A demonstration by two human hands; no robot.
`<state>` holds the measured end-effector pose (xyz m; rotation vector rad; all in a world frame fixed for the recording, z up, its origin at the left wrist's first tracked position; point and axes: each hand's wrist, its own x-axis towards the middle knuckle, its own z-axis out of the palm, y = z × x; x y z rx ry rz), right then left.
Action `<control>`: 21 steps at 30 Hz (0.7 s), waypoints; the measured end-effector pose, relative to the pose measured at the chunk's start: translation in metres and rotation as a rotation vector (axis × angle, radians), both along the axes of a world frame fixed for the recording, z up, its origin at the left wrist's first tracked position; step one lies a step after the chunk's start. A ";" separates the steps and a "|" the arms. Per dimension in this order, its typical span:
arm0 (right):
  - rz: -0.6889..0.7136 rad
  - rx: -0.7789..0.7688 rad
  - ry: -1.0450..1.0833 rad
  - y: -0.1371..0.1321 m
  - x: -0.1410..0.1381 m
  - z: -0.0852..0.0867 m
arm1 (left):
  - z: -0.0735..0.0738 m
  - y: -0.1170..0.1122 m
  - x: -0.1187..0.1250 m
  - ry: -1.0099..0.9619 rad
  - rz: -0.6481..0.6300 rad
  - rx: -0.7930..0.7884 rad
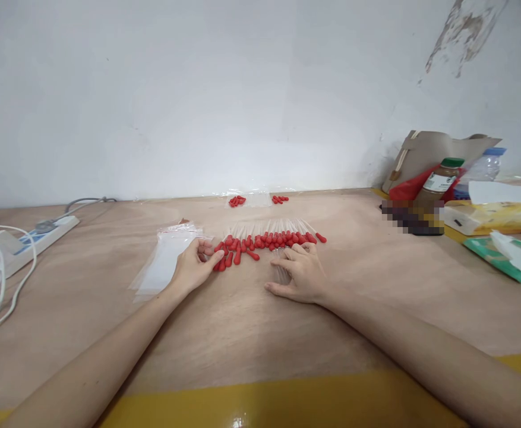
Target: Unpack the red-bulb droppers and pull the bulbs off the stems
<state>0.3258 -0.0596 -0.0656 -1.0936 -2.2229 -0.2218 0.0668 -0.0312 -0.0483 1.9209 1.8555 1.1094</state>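
Note:
A row of glass droppers with red rubber bulbs lies across the middle of the wooden table. My left hand rests at the row's left end, fingers curled, thumb and forefinger touching a red bulb. My right hand lies palm down just in front of the row, fingers spread over several clear dropper tubes. A stack of clear plastic bags lies just left of my left hand.
Two small filled bags of red-bulbed droppers lie by the wall. A white power strip with cables sits at far left. At right are a paper bag, a brown jar, a water bottle and tissue packs.

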 end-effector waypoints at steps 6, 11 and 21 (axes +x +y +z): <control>-0.029 -0.031 0.096 -0.001 0.003 0.002 | -0.002 0.015 0.003 -0.110 -0.028 -0.085; -0.045 -0.031 0.171 0.001 0.007 -0.002 | -0.010 0.024 -0.002 -0.307 0.034 0.033; -0.147 0.170 0.297 0.002 0.020 0.002 | -0.009 -0.015 0.014 -0.300 -0.274 0.244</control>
